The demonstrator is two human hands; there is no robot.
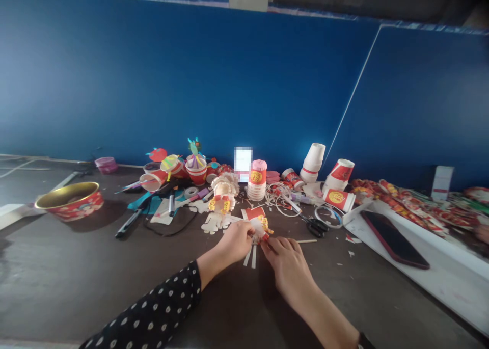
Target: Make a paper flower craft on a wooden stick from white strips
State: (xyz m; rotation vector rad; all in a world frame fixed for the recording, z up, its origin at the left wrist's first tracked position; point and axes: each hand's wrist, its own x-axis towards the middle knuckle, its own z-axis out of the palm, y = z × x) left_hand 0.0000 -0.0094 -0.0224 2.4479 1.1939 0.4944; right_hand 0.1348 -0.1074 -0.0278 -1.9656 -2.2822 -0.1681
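Note:
A cut paper cup [260, 228], red and white with yellow print, lies low over the table between my hands. Several narrow white strips [253, 257] hang from it toward me. My left hand [237, 241] is closed, pinching the cup's left side between thumb and fingers. From the right, my right hand [286, 260] grips the cup's near edge with bent fingers; its fingertips are partly hidden. Just beyond the hands is another red-and-white cut piece [252, 213]. Cut white paper shapes [214, 223] lie left of the cup.
Black-handled scissors [317, 227] lie to the right. A phone [395, 239] rests on a white tray [451, 283]. Stacked paper cups [313, 163] stand at the back, near a lit screen [243, 161]. A gold-lined red tin [71, 201] sits left, and pens [130, 223] lie nearby.

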